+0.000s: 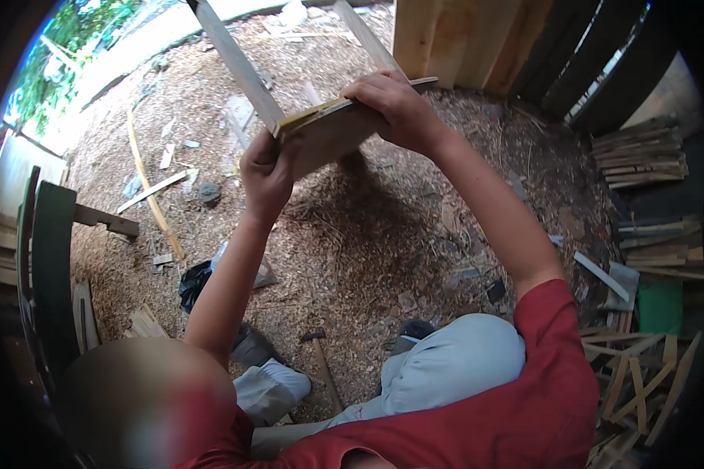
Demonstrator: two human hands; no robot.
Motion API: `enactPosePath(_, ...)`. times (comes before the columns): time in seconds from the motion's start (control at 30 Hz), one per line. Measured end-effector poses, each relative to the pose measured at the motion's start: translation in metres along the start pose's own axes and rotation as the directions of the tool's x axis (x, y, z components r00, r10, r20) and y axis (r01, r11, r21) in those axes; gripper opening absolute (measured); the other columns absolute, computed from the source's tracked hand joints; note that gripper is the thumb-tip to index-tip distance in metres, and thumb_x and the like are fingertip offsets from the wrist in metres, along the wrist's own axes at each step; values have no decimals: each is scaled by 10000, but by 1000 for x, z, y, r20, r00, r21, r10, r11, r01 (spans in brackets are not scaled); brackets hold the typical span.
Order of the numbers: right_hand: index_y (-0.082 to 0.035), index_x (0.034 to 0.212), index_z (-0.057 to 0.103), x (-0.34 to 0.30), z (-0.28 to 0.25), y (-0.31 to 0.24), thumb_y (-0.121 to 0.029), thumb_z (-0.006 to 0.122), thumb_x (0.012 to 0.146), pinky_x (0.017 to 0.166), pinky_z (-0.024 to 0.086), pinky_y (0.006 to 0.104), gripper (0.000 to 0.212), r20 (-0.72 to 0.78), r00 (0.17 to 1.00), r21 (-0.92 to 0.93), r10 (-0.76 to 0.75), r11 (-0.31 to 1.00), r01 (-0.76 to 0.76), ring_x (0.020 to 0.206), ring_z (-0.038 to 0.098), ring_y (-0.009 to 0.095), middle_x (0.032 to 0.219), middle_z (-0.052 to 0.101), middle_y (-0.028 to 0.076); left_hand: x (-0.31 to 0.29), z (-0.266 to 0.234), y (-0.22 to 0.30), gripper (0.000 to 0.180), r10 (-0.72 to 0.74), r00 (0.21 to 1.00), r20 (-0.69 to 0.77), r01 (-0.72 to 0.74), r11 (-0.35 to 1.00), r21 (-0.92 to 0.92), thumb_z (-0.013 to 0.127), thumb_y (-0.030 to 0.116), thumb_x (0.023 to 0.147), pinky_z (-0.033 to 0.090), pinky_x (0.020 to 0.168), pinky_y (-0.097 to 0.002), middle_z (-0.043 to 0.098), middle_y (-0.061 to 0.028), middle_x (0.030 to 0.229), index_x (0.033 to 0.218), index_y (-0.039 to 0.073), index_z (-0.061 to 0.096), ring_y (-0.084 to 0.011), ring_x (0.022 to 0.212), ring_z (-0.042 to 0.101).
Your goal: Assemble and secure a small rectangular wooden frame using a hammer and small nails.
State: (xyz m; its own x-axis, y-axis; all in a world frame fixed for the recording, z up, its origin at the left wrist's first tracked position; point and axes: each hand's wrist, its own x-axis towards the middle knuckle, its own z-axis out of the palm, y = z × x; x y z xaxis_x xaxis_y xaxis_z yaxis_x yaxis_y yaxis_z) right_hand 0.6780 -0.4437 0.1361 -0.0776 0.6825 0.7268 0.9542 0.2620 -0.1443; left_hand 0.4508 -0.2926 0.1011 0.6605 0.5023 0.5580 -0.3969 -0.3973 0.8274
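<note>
Both arms reach forward, holding up a wooden frame like a stool or small chair (pixel 332 139). It has a flat board from which long legs (pixel 241 69) stretch away from me. My left hand (pixel 267 173) is closed around the board's left corner, next to the base of one leg. Over the board's right part, near another leg (pixel 369 41), my right hand (pixel 395 109) is clamped with its fingers curled across the upper edge. The board's tilt hides part of the far side. On the ground between my legs lies a hammer (pixel 325 374) with a wooden handle.
Wood shavings (pixel 352 266) cover the ground, with loose strips (pixel 153 191) at the left. A black plastic bag (pixel 195 286) lies near my left forearm. Stacked slats (pixel 641 154) and crossed wooden frames (pixel 637 391) stand at the right. Upright planks (pixel 465 43) form the far wall.
</note>
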Motion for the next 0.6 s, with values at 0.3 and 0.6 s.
enactPosePath(0.3,-75,1152,711,87,-49,-47,-131,736,882,983,438,388,277,93,995,-134,33,991,-20,1052,696,250,1060,736,80,28,-18,58,311,-271,961,-47,228,879,-418,627,185,1087,539,886,-262,730,-68,1187,1308,-34,645,-108,1032,670)
enactPosePath(0.6,-153,745,635,107,-23,-79,-507,696,918,732,463,372,399,142,981,-400,-133,899,180,638,672,205,652,646,8,13,-86,121,630,-157,987,-45,135,629,766,907,382,821,492,1021,-394,609,-97,1110,1238,32,590,-241,1103,606)
